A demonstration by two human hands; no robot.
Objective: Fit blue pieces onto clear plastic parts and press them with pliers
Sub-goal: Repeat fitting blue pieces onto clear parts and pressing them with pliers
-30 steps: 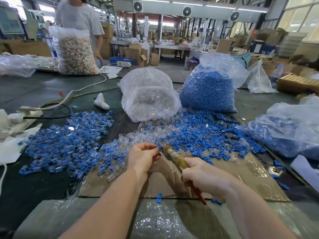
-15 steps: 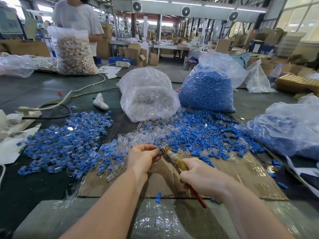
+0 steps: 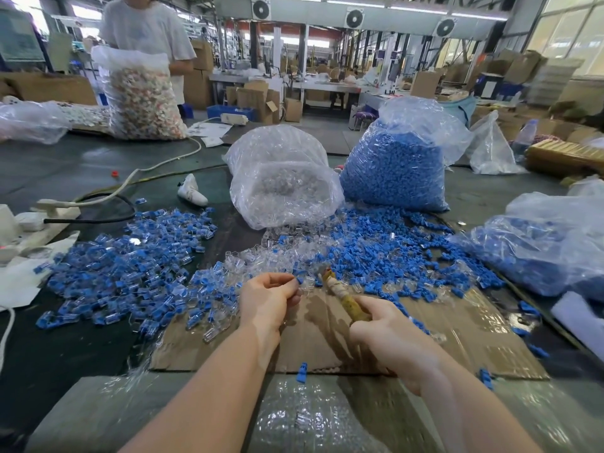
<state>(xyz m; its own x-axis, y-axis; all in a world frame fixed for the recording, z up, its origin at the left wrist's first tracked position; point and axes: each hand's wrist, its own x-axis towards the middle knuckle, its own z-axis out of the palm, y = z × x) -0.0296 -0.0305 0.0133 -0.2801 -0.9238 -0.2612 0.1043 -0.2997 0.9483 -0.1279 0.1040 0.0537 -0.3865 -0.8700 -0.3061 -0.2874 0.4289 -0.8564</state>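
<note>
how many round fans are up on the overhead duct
3, spaced along the grey overhead duct: left fan, middle fan, right fan. More may be hidden beyond the frame's edges.

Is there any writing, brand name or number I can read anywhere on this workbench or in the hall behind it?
None can be read.
White papers at the far end of the table: print too small to read.
Cardboard boxes in the hall: no readable marking.
Pliers held in the right hand: wrapped handle, no visible brand.
Bag of blue pieces and bag of clear parts: no labels visible.
</note>
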